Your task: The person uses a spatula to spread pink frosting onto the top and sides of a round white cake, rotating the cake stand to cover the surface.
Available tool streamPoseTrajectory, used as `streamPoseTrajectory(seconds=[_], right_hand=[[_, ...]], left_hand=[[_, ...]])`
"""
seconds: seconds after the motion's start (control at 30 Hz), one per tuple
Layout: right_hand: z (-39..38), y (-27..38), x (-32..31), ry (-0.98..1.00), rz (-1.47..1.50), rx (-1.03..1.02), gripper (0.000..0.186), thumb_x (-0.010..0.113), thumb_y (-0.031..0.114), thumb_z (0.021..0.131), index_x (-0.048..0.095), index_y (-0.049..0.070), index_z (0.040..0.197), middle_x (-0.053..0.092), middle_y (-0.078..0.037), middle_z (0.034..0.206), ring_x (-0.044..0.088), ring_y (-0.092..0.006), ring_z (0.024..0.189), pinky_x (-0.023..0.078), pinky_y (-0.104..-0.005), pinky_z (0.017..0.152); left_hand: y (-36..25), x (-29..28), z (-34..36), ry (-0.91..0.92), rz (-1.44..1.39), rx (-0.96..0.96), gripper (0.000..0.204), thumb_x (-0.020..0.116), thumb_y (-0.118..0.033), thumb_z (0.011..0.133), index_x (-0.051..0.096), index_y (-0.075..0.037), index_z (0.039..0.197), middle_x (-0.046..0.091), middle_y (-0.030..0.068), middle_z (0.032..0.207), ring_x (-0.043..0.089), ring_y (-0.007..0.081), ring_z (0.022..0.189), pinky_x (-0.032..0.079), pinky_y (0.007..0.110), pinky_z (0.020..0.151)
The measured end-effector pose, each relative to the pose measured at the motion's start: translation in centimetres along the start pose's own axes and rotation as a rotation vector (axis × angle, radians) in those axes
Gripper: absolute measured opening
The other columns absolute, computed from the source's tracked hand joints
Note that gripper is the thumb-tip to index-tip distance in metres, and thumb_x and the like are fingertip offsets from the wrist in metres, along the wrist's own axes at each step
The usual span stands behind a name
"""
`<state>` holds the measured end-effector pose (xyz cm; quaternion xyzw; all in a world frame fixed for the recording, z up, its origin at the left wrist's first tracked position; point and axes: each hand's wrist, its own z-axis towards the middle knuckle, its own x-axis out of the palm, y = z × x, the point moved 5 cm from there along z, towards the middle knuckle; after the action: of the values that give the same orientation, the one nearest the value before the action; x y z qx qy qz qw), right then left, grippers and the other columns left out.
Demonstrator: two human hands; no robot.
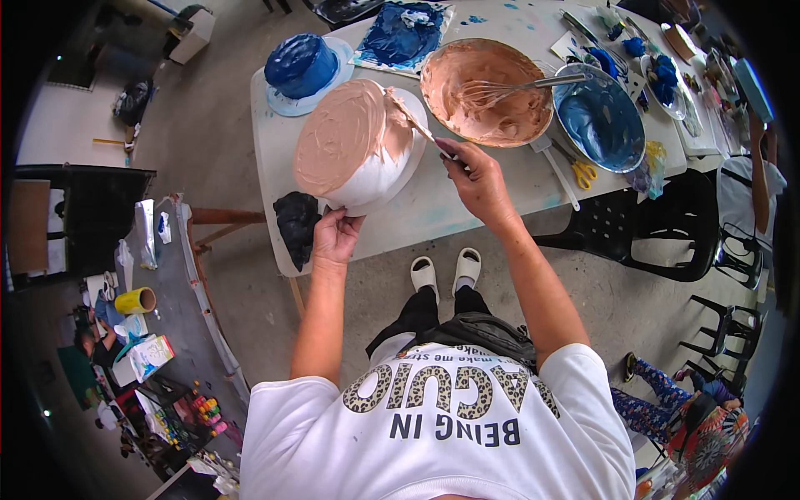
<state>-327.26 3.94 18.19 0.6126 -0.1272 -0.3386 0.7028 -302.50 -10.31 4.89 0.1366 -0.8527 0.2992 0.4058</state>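
A round cake (337, 137) tilts on a white round board (408, 171), its top spread with peach frosting. The near side of the cake is white, with peach frosting on part of the right side. My left hand (337, 237) grips the near edge of the board, fingertips partly hidden beneath it. In my right hand (477, 179) is a palette knife (414, 118), its frosting-smeared blade against the cake's right side. Just beyond that hand, a bowl of peach frosting (450, 71) holds a wire whisk (492, 92).
A blue-frosted cake (302, 68) and a blue-smeared board (402, 35) stand farther back. To the right are a bowl of blue frosting (600, 117), a white spatula (557, 172) and yellow scissors (583, 173). A black cloth or bag (296, 225) lies left of my left hand; black chairs (667, 217) stand right.
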Motion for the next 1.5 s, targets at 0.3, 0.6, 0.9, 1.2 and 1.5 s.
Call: streamPoseTrajectory(seconds=[0.3, 0.6, 0.9, 1.2, 1.5], right_hand=[[-1.1, -0.3, 1.1, -0.020, -0.104, -0.060, 0.031, 0.055, -0.002, 0.085, 0.061, 0.005, 0.115, 0.062, -0.008, 0.095, 0.056, -0.0143, 0.071, 0.046, -0.0244, 0.066], [-2.7, -0.5, 3.5, -0.071, -0.042, 0.004, 0.032, 0.056, -0.006, 0.081, 0.061, 0.004, 0.111, 0.063, -0.013, 0.097, 0.063, -0.0251, 0.081, 0.050, -0.0307, 0.070], [-3.6, -2.4, 5.7, -0.178, 0.078, 0.141, 0.032, 0.057, -0.004, 0.083, 0.060, 0.003, 0.114, 0.063, -0.011, 0.095, 0.061, -0.0182, 0.081, 0.048, -0.0278, 0.069], [-4.4, -4.2, 6.2, -0.159, 0.042, 0.128, 0.032, 0.058, -0.001, 0.083, 0.060, 0.004, 0.115, 0.062, -0.008, 0.091, 0.057, -0.0143, 0.075, 0.047, -0.0269, 0.068], [-4.4, -6.4, 6.0, -0.159, 0.089, 0.253, 0.031, 0.059, 0.002, 0.085, 0.059, 0.003, 0.116, 0.063, -0.006, 0.091, 0.055, -0.0112, 0.070, 0.047, -0.0254, 0.065]], left_hand=[[1.3, 1.6, 0.9, -0.102, -0.110, 0.048, 0.030, 0.045, 0.007, 0.080, 0.050, 0.008, 0.110, 0.058, 0.0200, 0.115, 0.056, 0.0342, 0.110, 0.044, 0.052, 0.100], [1.5, 3.2, 1.4, -0.168, -0.213, 0.130, 0.036, 0.042, 0.011, 0.081, 0.044, 0.009, 0.117, 0.052, 0.0213, 0.122, 0.051, 0.0363, 0.115, 0.039, 0.054, 0.104], [4.7, 5.1, 1.1, -0.132, -0.211, 0.087, 0.034, 0.043, 0.010, 0.079, 0.048, 0.006, 0.113, 0.057, 0.0184, 0.116, 0.054, 0.0342, 0.112, 0.041, 0.057, 0.101], [7.9, 4.1, 1.5, -0.346, -0.144, 0.079, 0.025, 0.049, 0.010, 0.081, 0.052, 0.003, 0.104, 0.058, 0.0144, 0.105, 0.058, 0.0288, 0.097, 0.051, 0.045, 0.092], [7.0, 4.5, 0.2, -0.155, -0.167, 0.021, 0.040, 0.050, -0.010, 0.082, 0.044, 0.007, 0.117, 0.052, 0.0249, 0.117, 0.053, 0.0387, 0.110, 0.045, 0.049, 0.099]])
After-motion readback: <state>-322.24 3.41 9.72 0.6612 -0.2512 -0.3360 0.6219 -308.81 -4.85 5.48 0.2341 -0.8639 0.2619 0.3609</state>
